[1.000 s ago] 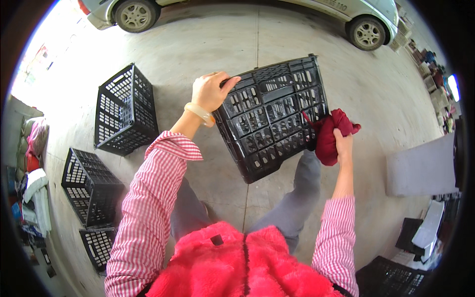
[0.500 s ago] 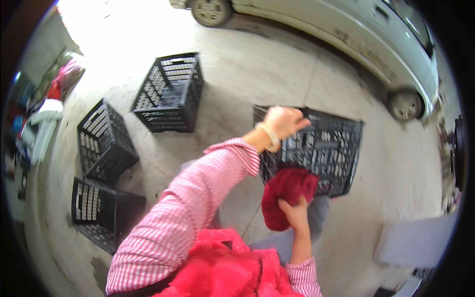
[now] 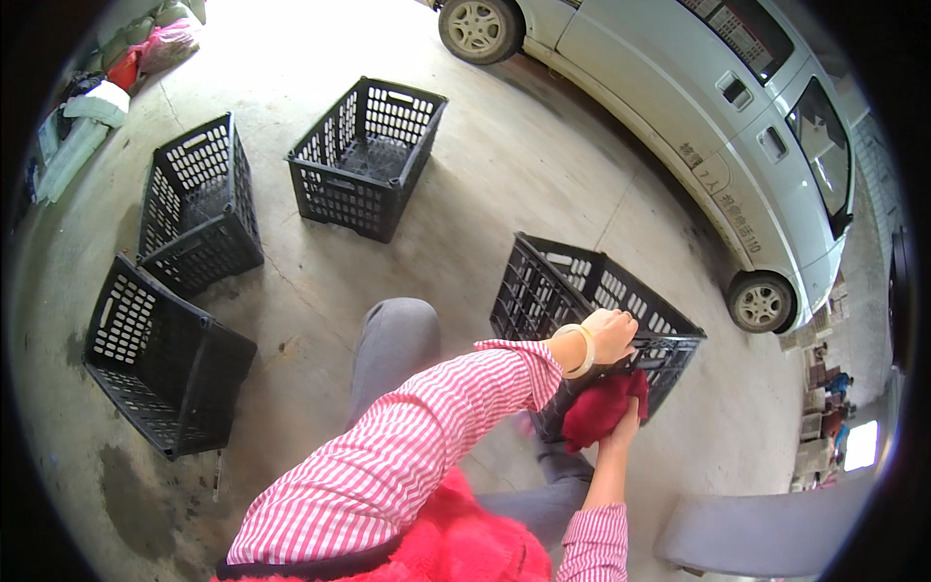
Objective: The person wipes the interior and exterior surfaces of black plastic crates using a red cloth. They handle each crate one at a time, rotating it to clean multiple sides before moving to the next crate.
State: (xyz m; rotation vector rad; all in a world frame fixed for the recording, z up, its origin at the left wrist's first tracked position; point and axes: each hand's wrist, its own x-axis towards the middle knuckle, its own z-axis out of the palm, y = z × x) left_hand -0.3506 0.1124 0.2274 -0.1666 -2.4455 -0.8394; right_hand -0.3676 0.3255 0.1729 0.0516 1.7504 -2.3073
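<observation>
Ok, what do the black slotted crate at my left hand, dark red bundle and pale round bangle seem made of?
The black slotted crate: probably moulded plastic, low sheen, from its thin, regular ribs. The dark red bunched cloth: matte fabric, apparently, given its soft folds. The pale round bangle: smooth, perhaps stone or plastic; its even surface fits both.

Stained concrete floor (image 3: pixel 504 165), parked pale van (image 3: pixel 640 87), bright glare (image 3: pixel 310 39) upper left.

Glare whitened the floor (image 3: pixel 272 92) ahead and left of the hands (image 3: pixel 613 335); shadow lay under the van (image 3: pixel 669 107) beyond them. Focus was fairly crisp; straight edges bowed near the black rim.
</observation>
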